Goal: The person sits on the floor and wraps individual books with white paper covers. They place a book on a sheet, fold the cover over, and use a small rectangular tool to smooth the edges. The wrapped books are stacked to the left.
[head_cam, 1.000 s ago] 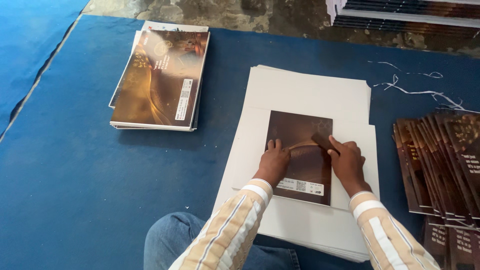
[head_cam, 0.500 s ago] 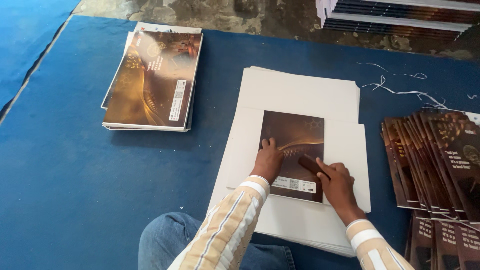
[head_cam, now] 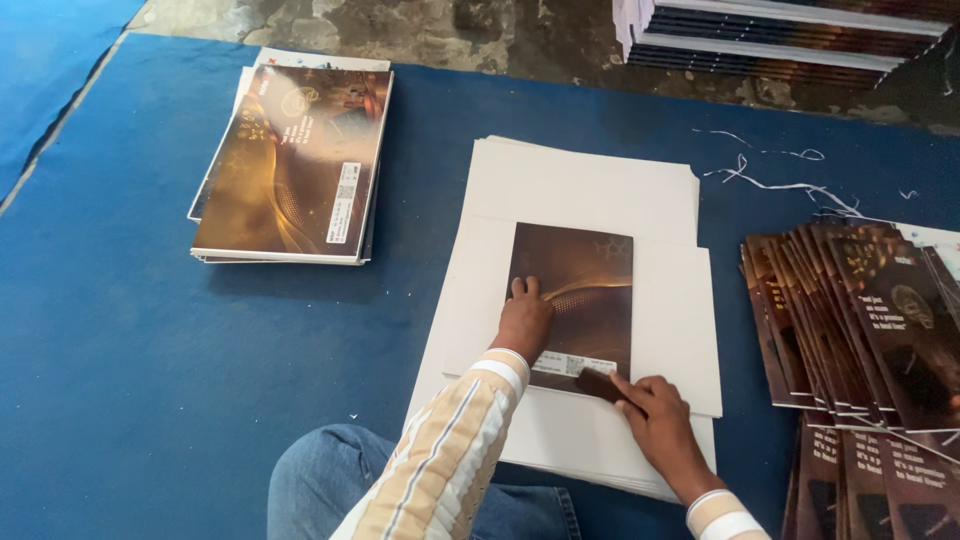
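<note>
Blue cloth (head_cam: pixel 150 380) covers the surface I am looking down on, with bare rough floor beyond its far edge. At the middle lies a stack of white boards (head_cam: pixel 590 190), and flat on top of it sits a dark brown printed cover (head_cam: pixel 585 290) with a white label at its near end. My left hand (head_cam: pixel 524 322) presses palm-down on the cover's left half, fingers spread and flat, gripping nothing. My right hand (head_cam: pixel 655 418) is at the cover's near right corner, fingers curled around a small dark brown block (head_cam: pixel 598 385) that rests on the cover's edge beside the label. Both sleeves are striped tan and white, and my knee in blue denim (head_cam: pixel 340 480) shows at the bottom. To the far left, well apart, is a neat pile of brown and gold covers (head_cam: pixel 295 165). On the right, a fanned row of similar covers (head_cam: pixel 860 320) overlaps near the boards. Thin white paper strips (head_cam: pixel 770 185) lie scattered behind them, and more stacked sheets (head_cam: pixel 790 35) sit at the top right
</note>
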